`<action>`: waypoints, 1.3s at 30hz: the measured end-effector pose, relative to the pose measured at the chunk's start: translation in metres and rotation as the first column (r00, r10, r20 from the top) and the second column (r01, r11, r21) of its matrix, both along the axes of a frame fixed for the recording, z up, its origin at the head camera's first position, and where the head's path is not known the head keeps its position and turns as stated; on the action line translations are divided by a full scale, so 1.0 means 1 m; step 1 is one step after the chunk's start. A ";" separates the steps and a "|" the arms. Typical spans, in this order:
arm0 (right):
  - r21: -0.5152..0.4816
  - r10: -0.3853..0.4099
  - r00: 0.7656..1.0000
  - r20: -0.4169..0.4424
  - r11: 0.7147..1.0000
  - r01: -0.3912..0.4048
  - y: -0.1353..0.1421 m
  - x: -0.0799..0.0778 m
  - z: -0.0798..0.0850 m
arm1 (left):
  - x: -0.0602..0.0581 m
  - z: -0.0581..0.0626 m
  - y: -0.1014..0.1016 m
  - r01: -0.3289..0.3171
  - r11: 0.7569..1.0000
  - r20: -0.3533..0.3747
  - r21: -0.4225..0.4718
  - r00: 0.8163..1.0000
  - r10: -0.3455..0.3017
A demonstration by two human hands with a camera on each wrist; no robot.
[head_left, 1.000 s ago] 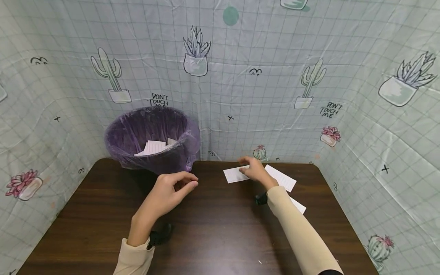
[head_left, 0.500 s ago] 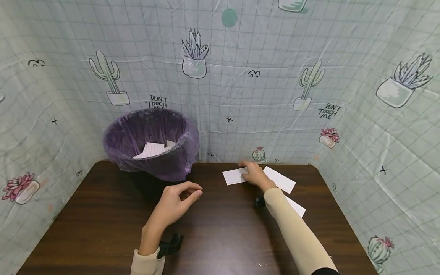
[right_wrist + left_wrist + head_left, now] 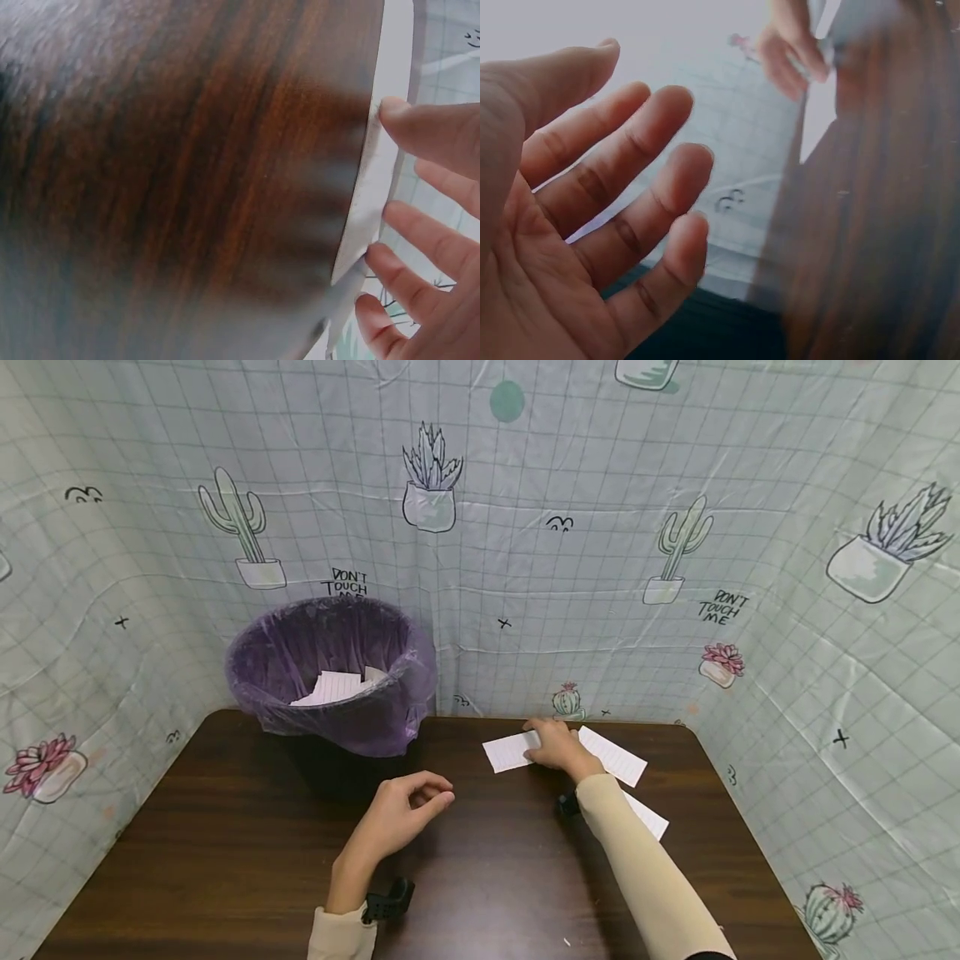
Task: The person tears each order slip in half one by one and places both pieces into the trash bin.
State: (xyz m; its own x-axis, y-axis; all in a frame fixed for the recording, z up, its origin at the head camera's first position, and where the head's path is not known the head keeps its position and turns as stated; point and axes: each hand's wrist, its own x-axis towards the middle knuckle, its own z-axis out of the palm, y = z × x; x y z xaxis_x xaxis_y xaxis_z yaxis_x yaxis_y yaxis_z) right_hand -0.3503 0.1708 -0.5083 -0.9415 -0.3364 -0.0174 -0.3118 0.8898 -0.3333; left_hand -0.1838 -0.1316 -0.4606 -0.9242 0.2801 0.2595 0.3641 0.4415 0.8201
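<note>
My right hand rests at the back of the table on a white lined paper card. In the right wrist view its thumb and fingertips touch the card. The fingers are spread and nearly straight, and the card lies flat. Two more lined cards lie close by: one just right of the hand, the other partly hidden under the forearm. My left hand hovers over the table in front of the bin, its fingers loosely bent. Its palm holds nothing in the left wrist view.
A dark bin with a purple plastic liner stands at the table's back left. Several lined papers lie in it. A cactus-printed curtain rises behind and around the dark wooden table.
My left hand has moved right and nearer to me. The right hand has lowered its fingers onto the card, which has shifted slightly toward me and left.
</note>
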 end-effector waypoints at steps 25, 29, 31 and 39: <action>-0.039 0.020 0.984 0.177 0.999 -0.013 0.001 0.008 0.005 | -0.004 -0.023 0.012 0.097 0.992 0.154 -0.082 0.984 -0.084; -0.020 0.005 0.989 0.149 1.000 -0.002 0.001 0.007 0.006 | -0.005 -0.022 0.012 0.092 0.993 0.148 -0.078 0.986 -0.079; -0.013 -0.005 0.990 0.143 1.000 0.007 0.001 0.005 0.006 | -0.005 -0.021 0.012 0.095 0.992 0.144 -0.078 0.986 -0.083; -0.011 -0.018 0.980 0.197 1.000 0.020 -0.001 0.006 0.006 | -0.005 -0.020 0.013 0.102 0.991 0.151 -0.085 0.985 -0.088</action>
